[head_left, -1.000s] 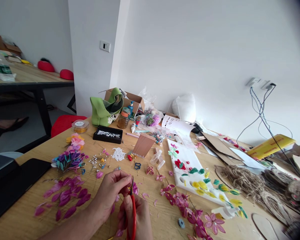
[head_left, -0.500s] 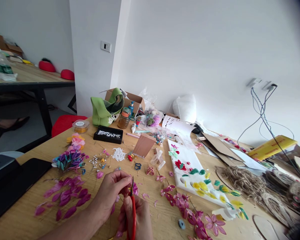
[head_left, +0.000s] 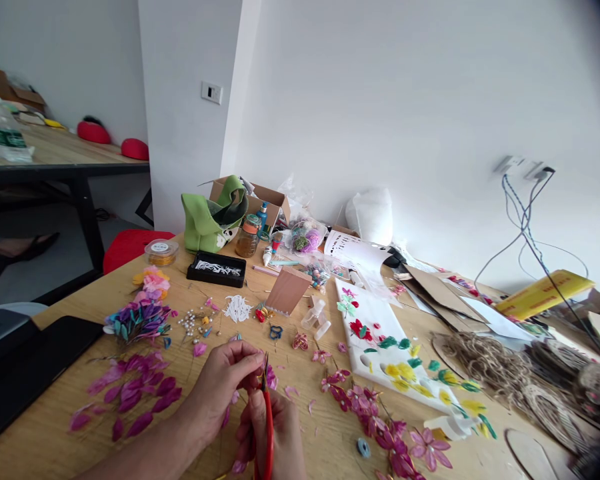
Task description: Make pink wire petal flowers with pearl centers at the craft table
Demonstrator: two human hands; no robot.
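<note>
Head view: both bare hands are held close together over the tabletop [head_left: 313, 453], toward its near edge. The left hand [head_left: 225, 373] is reached in from the left, with its thumb and finger pinched. A small pink piece [head_left: 251, 382] is grasped in that grip; it is mostly covered by the fingers, so its shape cannot be told. The right hand [head_left: 283, 427] is curled just below, and the red scissors [head_left: 270, 427] are grasped in it, with the blades pointed up beside the left fingertips. Whether the pink piece is touched by the blades cannot be told. Loose pink petals [head_left: 130, 397] are spread toward the tabletop's left edge, and pink flowers [head_left: 363, 403] are laid to the right of the hands. Since half a second ago, both hands have been kept in the same pose; only the scissors have been tipped a tiny bit to the right.
</note>
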